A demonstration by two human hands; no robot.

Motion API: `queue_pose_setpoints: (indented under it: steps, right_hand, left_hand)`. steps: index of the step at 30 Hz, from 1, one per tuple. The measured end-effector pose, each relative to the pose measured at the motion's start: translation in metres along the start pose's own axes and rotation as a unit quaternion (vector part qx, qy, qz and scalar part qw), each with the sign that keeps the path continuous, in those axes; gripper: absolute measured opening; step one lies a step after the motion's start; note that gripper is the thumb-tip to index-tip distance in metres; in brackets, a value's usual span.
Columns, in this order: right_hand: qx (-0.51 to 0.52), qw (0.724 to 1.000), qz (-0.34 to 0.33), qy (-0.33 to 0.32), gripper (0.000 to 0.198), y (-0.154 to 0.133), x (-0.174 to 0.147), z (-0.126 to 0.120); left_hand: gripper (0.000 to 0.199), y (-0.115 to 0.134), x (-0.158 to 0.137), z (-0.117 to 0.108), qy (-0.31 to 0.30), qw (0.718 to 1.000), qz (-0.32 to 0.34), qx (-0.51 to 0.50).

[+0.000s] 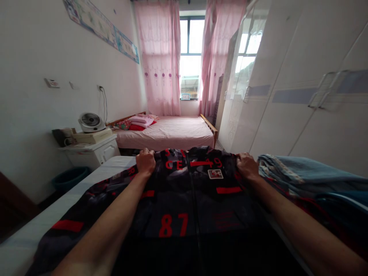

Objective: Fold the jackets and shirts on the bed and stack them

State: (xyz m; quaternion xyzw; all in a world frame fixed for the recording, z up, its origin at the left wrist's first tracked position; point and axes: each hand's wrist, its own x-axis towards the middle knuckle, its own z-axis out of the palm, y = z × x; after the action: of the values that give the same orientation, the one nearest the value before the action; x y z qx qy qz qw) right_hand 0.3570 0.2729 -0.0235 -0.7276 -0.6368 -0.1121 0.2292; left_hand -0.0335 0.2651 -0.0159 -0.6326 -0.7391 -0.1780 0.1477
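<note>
A black zip-up jacket with red lettering and an "87" print lies spread before me, its zip running down the middle. My left hand is closed on the jacket's far left shoulder area. At the opposite shoulder, my right hand grips the fabric as well. The left sleeve reaches out toward the lower left, beneath my forearm. Much of the right sleeve is hidden behind my right arm. The jacket's bottom part fades into dark shadow.
Folded blue cloth and dark clothing lie at the right. Beyond stands a bed with pink bedding. A white cabinet with a fan and a bin are at left. White wardrobes line the right side.
</note>
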Motion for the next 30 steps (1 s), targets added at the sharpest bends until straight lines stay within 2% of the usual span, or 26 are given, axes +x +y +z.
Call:
queue_pose_setpoints:
  steps: [2,4,6,8,10,12,16,21,25,28,30]
  right_hand:
    - [0.012,0.999,-0.035,0.002,0.042,-0.014,-0.016,-0.002]
    - [0.043,0.991,-0.123,-0.015,0.047,-0.027,-0.045,-0.004]
    - [0.078,0.973,-0.209,-0.053,0.049,-0.036,-0.083,-0.004]
    - [0.091,0.959,-0.248,-0.102,0.051,-0.037,-0.122,-0.001]
    - [0.079,0.952,-0.257,-0.145,0.051,-0.034,-0.153,0.005]
    - [0.059,0.949,-0.259,-0.168,0.052,-0.029,-0.171,0.011]
    - [0.035,0.949,-0.260,-0.174,0.050,-0.029,-0.173,0.014]
    - [0.041,0.942,-0.275,-0.190,0.051,-0.026,-0.176,-0.009]
    - [0.057,0.946,-0.276,-0.163,0.051,0.005,-0.209,-0.032]
    - [0.082,0.940,-0.261,-0.203,0.048,0.031,-0.230,-0.042]
    - [0.123,0.947,-0.223,-0.196,0.044,0.044,-0.229,-0.046]
  left_hand:
    - [0.038,0.014,-0.013,-0.004,-0.013,0.999,0.029,-0.011]
    - [0.040,0.027,-0.043,-0.006,-0.041,0.994,0.100,-0.032]
    - [0.043,0.034,-0.083,-0.007,-0.081,0.975,0.197,-0.061]
    - [0.048,0.033,-0.125,-0.005,-0.129,0.946,0.282,-0.095]
    - [0.053,0.025,-0.158,0.000,-0.173,0.930,0.302,-0.119]
    - [0.057,0.018,-0.177,0.005,-0.199,0.931,0.278,-0.128]
    - [0.058,0.014,-0.180,0.008,-0.208,0.934,0.259,-0.132]
    - [0.052,0.012,-0.179,0.003,-0.207,0.933,0.262,-0.133]
    - [0.048,0.003,-0.187,-0.001,-0.205,0.932,0.270,-0.130]
    - [0.046,0.000,-0.187,-0.006,-0.202,0.931,0.275,-0.127]
    - [0.042,0.004,-0.183,-0.014,-0.206,0.930,0.278,-0.125]
